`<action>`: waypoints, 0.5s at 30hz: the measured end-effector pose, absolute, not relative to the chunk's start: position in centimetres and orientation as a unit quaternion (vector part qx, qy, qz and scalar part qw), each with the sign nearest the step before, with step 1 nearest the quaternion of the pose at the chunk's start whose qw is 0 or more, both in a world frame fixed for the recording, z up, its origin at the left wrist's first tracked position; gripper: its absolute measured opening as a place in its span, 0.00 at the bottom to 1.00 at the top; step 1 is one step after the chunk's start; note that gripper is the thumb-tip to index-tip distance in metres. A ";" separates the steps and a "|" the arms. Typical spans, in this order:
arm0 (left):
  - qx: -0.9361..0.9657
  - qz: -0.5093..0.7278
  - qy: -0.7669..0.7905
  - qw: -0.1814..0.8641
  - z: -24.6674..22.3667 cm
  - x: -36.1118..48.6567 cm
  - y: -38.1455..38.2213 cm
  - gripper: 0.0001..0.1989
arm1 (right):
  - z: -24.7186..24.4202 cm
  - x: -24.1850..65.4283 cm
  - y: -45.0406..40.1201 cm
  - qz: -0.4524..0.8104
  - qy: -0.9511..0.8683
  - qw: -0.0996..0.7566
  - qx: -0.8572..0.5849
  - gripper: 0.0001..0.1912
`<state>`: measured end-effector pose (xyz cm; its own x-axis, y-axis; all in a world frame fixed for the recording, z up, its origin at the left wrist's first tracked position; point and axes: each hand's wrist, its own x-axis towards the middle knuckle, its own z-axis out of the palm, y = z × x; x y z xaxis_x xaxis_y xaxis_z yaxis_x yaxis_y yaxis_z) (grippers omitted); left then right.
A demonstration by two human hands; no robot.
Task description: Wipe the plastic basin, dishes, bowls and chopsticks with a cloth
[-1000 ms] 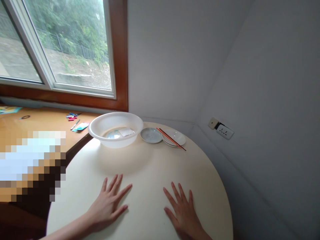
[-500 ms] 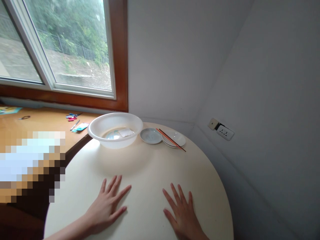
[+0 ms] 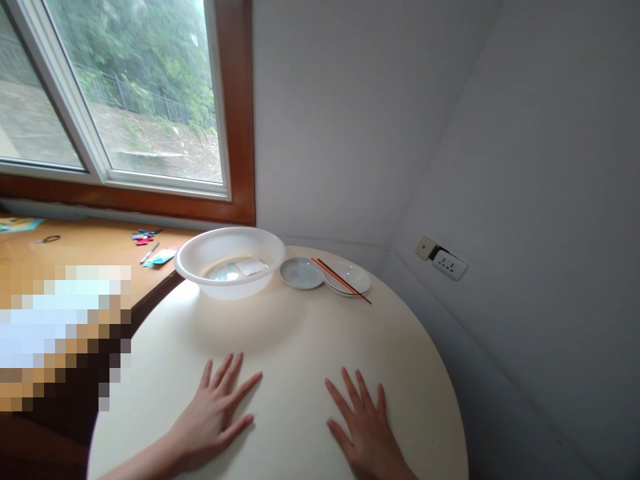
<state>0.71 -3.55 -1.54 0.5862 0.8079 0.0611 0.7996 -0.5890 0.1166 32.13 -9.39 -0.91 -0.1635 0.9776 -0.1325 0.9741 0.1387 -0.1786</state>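
Evidently the white round table [image 3: 295, 373] lies directly beneath both your palms and stretches away past your fingertips. Your left hand [image 3: 207, 410] rests palm down on it, fingers fanned well apart and thumb out toward the other hand, with hold of nothing. Your right hand [image 3: 367, 427] lies flat in the same way, fingers spread wide, nothing in its grasp, and a bare stretch of tabletop separates the two. Beyond your left fingertips, well apart from them, stands a translucent white basin [image 3: 235, 289] with a pale packet [image 3: 251, 267] lying inside it. Just beside the basin, ahead of the gap between your hands, sits a grey plate [image 3: 301, 275]; next to it, ahead of your right hand, is a white plate [image 3: 361, 280], and a pair of chopsticks [image 3: 345, 282] slants across its rim. Farther off to the left of your left hand, a brown table [image 3: 100, 250] carries a pen [image 3: 149, 253] and a light blue packet [image 3: 162, 257], while a pixelated patch hides part of it. Past that is a window [image 3: 150, 100]; to the right beyond your right hand, a wall socket [image 3: 450, 265].
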 end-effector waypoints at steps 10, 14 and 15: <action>0.890 0.062 0.451 0.033 -1.7 0.6 -3.5 0.30 | -1.4 32.3 -9.4 0.096 -0.759 0.017 -0.644 0.29; 0.890 0.064 0.450 0.038 -1.7 0.6 -3.5 0.30 | -1.4 32.3 -9.4 0.095 -0.758 0.014 -0.645 0.28; 0.890 0.064 0.449 0.040 -1.7 0.6 -3.5 0.30 | -1.4 32.3 -9.3 0.095 -0.758 0.013 -0.646 0.28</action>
<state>0.64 -3.46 -1.73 0.5879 0.8052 0.0779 0.7950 -0.5929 0.1282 32.30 -9.33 -1.37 -0.1659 0.9808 -0.1030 0.9759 0.1482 -0.1604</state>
